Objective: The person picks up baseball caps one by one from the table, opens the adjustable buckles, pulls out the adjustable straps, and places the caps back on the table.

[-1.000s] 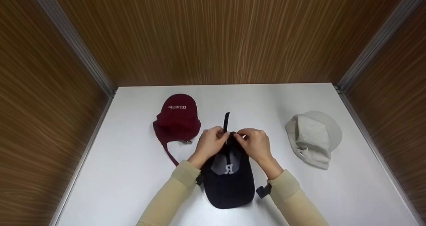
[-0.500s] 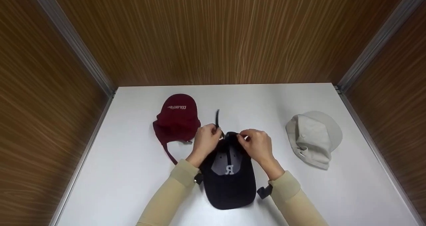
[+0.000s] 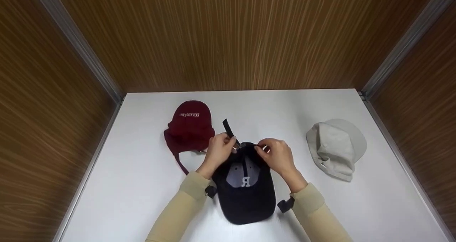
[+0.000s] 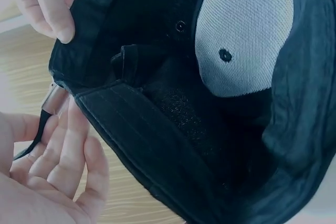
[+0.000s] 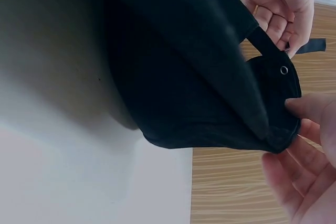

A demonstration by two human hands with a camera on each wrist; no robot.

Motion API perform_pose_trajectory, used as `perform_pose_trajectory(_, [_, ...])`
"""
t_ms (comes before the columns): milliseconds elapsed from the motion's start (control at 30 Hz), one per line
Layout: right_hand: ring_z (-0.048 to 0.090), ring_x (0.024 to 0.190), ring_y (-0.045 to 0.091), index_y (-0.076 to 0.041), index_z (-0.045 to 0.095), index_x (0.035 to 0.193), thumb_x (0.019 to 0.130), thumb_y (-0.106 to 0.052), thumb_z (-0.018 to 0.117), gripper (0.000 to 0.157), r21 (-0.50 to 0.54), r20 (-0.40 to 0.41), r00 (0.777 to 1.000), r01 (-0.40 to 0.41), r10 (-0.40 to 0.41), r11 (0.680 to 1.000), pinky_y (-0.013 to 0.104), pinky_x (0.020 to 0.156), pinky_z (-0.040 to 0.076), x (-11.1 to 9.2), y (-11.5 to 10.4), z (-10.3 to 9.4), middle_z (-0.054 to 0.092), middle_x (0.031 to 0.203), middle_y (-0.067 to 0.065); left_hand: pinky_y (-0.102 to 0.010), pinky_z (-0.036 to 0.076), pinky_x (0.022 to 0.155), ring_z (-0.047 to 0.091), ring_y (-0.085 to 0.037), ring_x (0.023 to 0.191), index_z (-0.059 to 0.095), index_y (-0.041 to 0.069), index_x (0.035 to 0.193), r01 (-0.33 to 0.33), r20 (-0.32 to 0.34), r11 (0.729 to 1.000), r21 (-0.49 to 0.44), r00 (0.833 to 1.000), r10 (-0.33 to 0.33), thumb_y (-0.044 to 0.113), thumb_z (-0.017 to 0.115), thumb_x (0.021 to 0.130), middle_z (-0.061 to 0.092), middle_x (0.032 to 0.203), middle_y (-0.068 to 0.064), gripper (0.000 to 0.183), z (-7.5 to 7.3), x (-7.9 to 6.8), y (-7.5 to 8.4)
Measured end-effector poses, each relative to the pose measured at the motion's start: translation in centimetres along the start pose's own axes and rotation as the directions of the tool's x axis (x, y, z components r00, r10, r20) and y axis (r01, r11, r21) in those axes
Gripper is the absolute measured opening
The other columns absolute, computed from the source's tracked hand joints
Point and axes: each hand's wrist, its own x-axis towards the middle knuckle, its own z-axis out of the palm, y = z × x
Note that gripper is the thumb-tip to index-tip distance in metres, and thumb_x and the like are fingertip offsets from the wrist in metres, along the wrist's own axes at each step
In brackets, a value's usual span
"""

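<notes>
A dark navy baseball cap (image 3: pixel 245 206) with a light letter R inside its crown is held with the brim toward me and the back opening away. My left hand (image 3: pixel 218 151) pinches the black strap (image 3: pixel 228 128) at its metal buckle (image 4: pixel 54 99), and the strap's free end sticks out beyond the fingers. On the other side of the opening, my right hand (image 3: pixel 278 153) pinches the cap's rear edge between thumb and fingers. A small metal eyelet (image 5: pixel 284 70) shows near that thumb in the right wrist view.
A maroon cap (image 3: pixel 190 124) with a long loose strap lies left of my left hand. Farther right rests a beige cap (image 3: pixel 335 145), partly folded. Wood-grain panels (image 3: pixel 242 39) wall in the white table (image 3: pixel 124 185) at the back and both sides.
My left hand has shifted left with the strap, whose free end now leans left instead of standing nearly upright. My right hand has drawn slightly right, and the buckle shows between the hands.
</notes>
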Motion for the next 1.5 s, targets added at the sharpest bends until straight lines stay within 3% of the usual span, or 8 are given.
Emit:
perform_pose_trajectory(200, [0.067, 0.082, 0.019, -0.006, 0.072, 0.095, 0.082, -0.01, 0.08, 0.015, 0.055, 0.033, 0.997, 0.069, -0.071, 0.996, 0.039, 0.073, 0.054, 0.0, 0.0, 0.3, 0.07, 0.09, 0.004, -0.026, 0.049, 0.057, 0.07, -0.028, 0.064, 0.066, 0.002, 0.087, 0.01, 0.038, 0.999, -0.045, 0.999, -0.008, 0.015, 0.059, 0.097, 0.071, 0.072, -0.01, 0.018, 0.2, -0.1, -0.3])
perform_pose_trajectory(400, [0.067, 0.088, 0.022, -0.008, 0.073, 0.103, 0.082, -0.01, 0.08, 0.022, -0.023, 0.035, 0.987, 0.159, -0.158, 0.987, 0.04, 0.074, 0.054, 0.4, -0.4, 0.5, 0.069, 0.098, 0.004, -0.024, 0.049, 0.057, 0.07, -0.027, 0.064, 0.065, 0.002, 0.089, -0.002, 0.052, 0.999, -0.049, 0.999, 0.005, 0.016, 0.06, 0.098, 0.07, 0.07, -0.004, 0.017, 0.3, -0.1, -0.3])
perform_pose_trajectory(633, [0.066, 0.084, 0.022, -0.011, 0.075, 0.098, 0.081, -0.012, 0.081, 0.018, -0.123, 0.046, 0.961, 0.278, -0.274, 0.953, 0.039, 0.07, 0.055, 0.8, -0.5, 0.7, 0.068, 0.095, 0.005, -0.024, 0.049, 0.056, 0.069, -0.024, 0.062, 0.065, 0.002, 0.089, -0.032, 0.055, 0.999, -0.031, 0.998, 0.034, 0.015, 0.06, 0.098, 0.07, 0.071, -0.005, 0.017, 0.4, 0.0, -0.2])
perform_pose_trajectory(967, [0.065, 0.08, 0.02, -0.011, 0.077, 0.092, 0.082, -0.013, 0.081, 0.011, -0.176, 0.073, 0.944, 0.331, -0.323, 0.927, 0.037, 0.066, 0.054, 1.0, -0.4, 1.1, 0.068, 0.089, 0.003, -0.025, 0.051, 0.056, 0.067, -0.015, 0.059, 0.065, 0.002, 0.091, -0.019, 0.1, 0.998, -0.064, 0.995, 0.025, 0.015, 0.059, 0.099, 0.071, 0.073, -0.004, 0.016, 0.5, -0.2, -0.1])
perform_pose_trajectory(1200, [0.065, 0.078, 0.02, -0.013, 0.078, 0.089, 0.085, -0.016, 0.079, 0.005, -0.156, 0.055, 0.955, 0.297, -0.292, 0.942, 0.038, 0.065, 0.054, 1.0, -0.1, 1.0, 0.068, 0.087, 0.001, -0.029, 0.053, 0.069, 0.068, -0.014, 0.074, 0.069, 0.004, 0.102, -0.101, 0.148, 0.995, 0.027, 0.984, 0.096, 0.019, 0.064, 0.095, 0.072, 0.084, -0.002, 0.017, 0.0, -1.0, -0.3])
perform_pose_trajectory(1333, [0.065, 0.077, 0.019, -0.013, 0.078, 0.09, 0.086, -0.017, 0.078, 0.006, -0.126, 0.047, 0.97, 0.242, -0.238, 0.962, 0.038, 0.065, 0.054, 0.9, 0.0, 1.0, 0.069, 0.086, 0.001, -0.028, 0.052, 0.072, 0.066, -0.012, 0.078, 0.069, 0.004, 0.105, -0.204, 0.191, 0.969, 0.143, 0.966, 0.175, 0.021, 0.07, 0.091, 0.071, 0.089, -0.001, 0.022, 0.1, -1.6, -0.6])
perform_pose_trajectory(1500, [0.065, 0.075, 0.019, -0.013, 0.078, 0.089, 0.086, -0.018, 0.077, 0.005, -0.126, 0.054, 0.973, 0.231, -0.226, 0.965, 0.037, 0.064, 0.054, 0.8, 0.1, 1.1, 0.069, 0.085, 0.0, -0.029, 0.051, 0.071, 0.063, -0.012, 0.078, 0.071, 0.009, 0.098, -0.316, 0.18, 0.89, 0.328, 0.946, 0.27, 0.021, 0.073, 0.088, 0.068, 0.09, 0.0, 0.015, 0.4, -2.2, -0.9])
